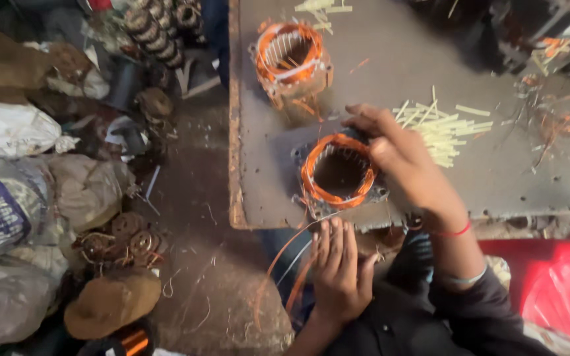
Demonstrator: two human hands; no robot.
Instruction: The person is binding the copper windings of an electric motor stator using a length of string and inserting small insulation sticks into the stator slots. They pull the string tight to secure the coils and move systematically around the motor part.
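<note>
Head view: right hand [407, 161] grips stator [339, 173], fingers curled

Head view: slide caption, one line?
Right hand on copper-wound stator; left hand at bench edge.

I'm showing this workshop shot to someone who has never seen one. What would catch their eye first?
Probably the bright copper-wound stator near the front edge of the grey workbench, with the right hand resting on its rim and the left hand just below the bench edge beside loose copper wires. A second copper-wound stator sits farther back, and pale insulation strips lie scattered to the right.
</note>
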